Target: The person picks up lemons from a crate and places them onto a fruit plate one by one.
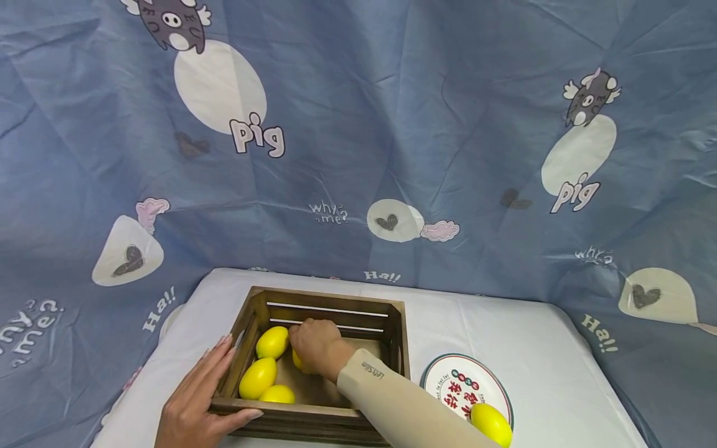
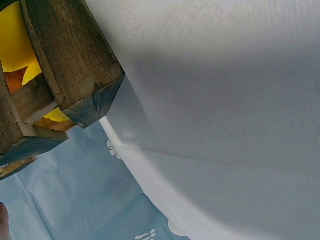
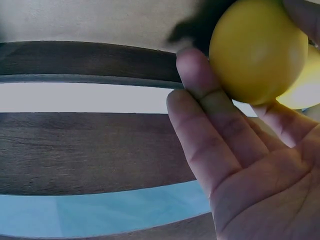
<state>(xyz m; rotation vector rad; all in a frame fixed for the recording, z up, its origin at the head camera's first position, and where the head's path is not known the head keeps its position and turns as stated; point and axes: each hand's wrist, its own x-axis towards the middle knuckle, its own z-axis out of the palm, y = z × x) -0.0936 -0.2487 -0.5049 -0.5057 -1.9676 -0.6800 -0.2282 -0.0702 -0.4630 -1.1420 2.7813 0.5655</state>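
Note:
My right hand (image 1: 318, 344) is down inside a wooden crate (image 1: 404, 354) and grips a yellow lemon (image 3: 257, 50). In the right wrist view, thumb and fingers sit around that lemon; in the head view the hand hides most of it. Left of it in the crate lie three more lemons: one at the back (image 1: 272, 342), one in the middle (image 1: 258, 378) and one by the front wall (image 1: 277, 394). My left hand (image 1: 193, 398) rests against the crate's front left corner, fingers straight along the left side and thumb stretched at the front rim.
Right of the crate is a round white plate (image 1: 437, 379) with coloured rings and red characters. Another lemon (image 1: 491, 425) sits at its near edge, partly behind my right sleeve (image 1: 403, 404). A white cloth (image 1: 549, 367) covers the table, with a blue printed curtain (image 1: 493, 137) behind.

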